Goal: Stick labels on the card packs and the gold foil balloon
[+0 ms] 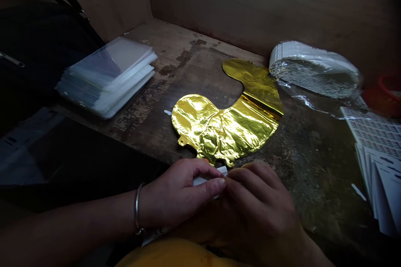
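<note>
A flat gold foil balloon in a curved shape lies on the worn tabletop, its small tabs toward me. Just in front of those tabs, my left hand pinches a small white piece, perhaps paper or plastic, between thumb and forefinger. My right hand is closed, its fingertips meeting the left ones at the white piece's edge. What the right fingers grip is hidden by the fingers themselves. A little orange spot shows between the left hand and the balloon.
Clear plastic sleeves are stacked at the left beside a dark bag. A wrapped bundle of white straws lies back right, near a red container. Printed cards fan out at the right edge. Wooden walls enclose the back.
</note>
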Demonstrator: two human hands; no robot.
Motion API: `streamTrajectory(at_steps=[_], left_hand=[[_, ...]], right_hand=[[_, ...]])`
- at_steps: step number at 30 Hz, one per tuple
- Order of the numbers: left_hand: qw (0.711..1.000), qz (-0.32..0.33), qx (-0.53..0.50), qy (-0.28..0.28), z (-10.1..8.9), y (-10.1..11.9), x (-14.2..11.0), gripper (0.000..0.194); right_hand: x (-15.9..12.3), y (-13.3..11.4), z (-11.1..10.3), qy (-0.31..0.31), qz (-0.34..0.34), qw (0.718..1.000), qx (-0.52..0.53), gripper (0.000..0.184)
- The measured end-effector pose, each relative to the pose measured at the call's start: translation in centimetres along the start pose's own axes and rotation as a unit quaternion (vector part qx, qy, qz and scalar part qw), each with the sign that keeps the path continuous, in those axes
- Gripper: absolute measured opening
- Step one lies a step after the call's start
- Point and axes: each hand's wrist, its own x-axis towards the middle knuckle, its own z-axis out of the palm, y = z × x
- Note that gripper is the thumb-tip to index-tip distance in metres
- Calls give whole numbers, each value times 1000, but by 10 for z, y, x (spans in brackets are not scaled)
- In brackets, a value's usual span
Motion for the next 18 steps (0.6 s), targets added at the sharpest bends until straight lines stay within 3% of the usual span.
streamTrajectory(at_steps=[3,7,10,12,18], left_hand=[[997,-50,-59,-7,-2,-2,1,24],[994,-80,-77,-24,-5,-4,1,24],[998,-47,-38,-21,-6,-4,0,22],[1000,-16,-6,-17,-6,-2,-1,21],[997,38,69,-17,-2,-3,-5,23]], right_hand=[[0,0,-10,-40,10,998,43,13],[-3,7,-22,-28,173,973,149,13],[-3,10,-22,-49,269,945,177,5],[-1,10,-19,-84,289,932,201,7],[4,8,-12,-97,306,913,251,15]])
